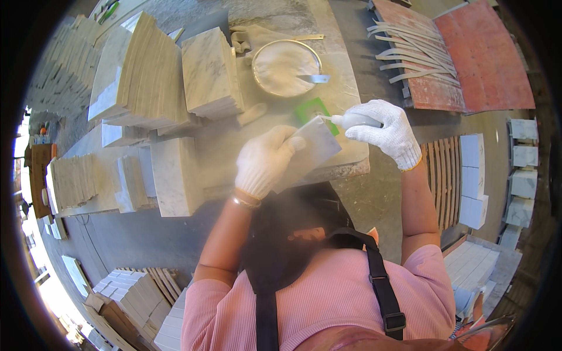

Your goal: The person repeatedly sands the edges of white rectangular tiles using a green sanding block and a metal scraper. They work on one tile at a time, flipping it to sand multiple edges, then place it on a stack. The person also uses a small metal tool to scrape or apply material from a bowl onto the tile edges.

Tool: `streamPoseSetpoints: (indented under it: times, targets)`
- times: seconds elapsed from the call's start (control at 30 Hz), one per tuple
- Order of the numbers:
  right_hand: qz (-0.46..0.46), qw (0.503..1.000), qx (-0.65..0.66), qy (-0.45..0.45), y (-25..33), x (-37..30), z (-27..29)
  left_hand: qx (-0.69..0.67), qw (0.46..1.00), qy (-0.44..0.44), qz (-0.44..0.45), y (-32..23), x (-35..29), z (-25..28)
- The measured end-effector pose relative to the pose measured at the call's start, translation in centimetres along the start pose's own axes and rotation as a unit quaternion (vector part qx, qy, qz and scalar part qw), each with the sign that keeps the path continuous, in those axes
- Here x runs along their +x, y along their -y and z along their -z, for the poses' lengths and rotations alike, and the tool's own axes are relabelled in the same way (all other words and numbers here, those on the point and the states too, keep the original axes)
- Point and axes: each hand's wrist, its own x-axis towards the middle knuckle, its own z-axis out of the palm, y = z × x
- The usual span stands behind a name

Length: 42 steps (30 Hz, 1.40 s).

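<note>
My left hand [264,159], in a white knit glove, grips a pale marble tile [316,144] by its side, thumb on the upper face. The tile is tilted above the front edge of the worktable [338,61]. In my right hand [391,130], also gloved, is a small white squeeze bottle [358,120]. Its thin nozzle points left, at the tile's far corner; whether it touches is unclear. Behind the tile lies a green pad [312,109], partly covered. Farther back, a round bowl [287,95] holds white powder [281,61] and a putty knife [315,78].
Marble tile stacks [211,73] crowd the table's left side, with a block of tiles [175,175] at its front edge. A pale glove-like piece [253,114] lies beside the stacks. Right of the table are a red panel [486,55], pale strips [415,55] and a wooden pallet [443,181].
</note>
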Motion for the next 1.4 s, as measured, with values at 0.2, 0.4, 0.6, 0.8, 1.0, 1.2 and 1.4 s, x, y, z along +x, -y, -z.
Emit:
streamPoseSetpoints:
  times: [0.2,0.4,0.6,0.8,1.0,1.2,1.4]
  targets:
    - [0.003,1.000,-0.002,0.001,-0.2,0.1,0.0,-0.004,1.000,0.002,0.006,-0.2,-0.1,0.2]
    - [-0.011,0.999,0.049,0.002,-0.3,0.1,-0.1,0.005,1.000,0.019,0.018,-0.3,0.0,0.4]
    - [-0.051,0.982,0.181,-0.030,-1.7,0.7,0.1,0.005,0.999,0.022,0.022,-0.2,0.2,0.6]
    - [-0.035,0.956,0.271,-0.110,-5.5,4.5,0.5,-0.017,0.998,0.031,0.052,-0.1,1.6,1.2]
    - [-0.049,0.950,0.262,-0.164,-9.5,10.0,-0.7,-0.114,0.993,0.017,0.027,1.4,4.3,1.3]
    - [-0.072,0.971,0.177,-0.140,-10.3,13.6,-2.9,-0.363,0.925,0.053,0.097,3.2,6.3,0.5]
    - [-0.106,0.982,0.086,-0.129,-9.1,12.7,-2.7,-0.465,0.879,0.027,0.100,3.3,6.1,0.2]
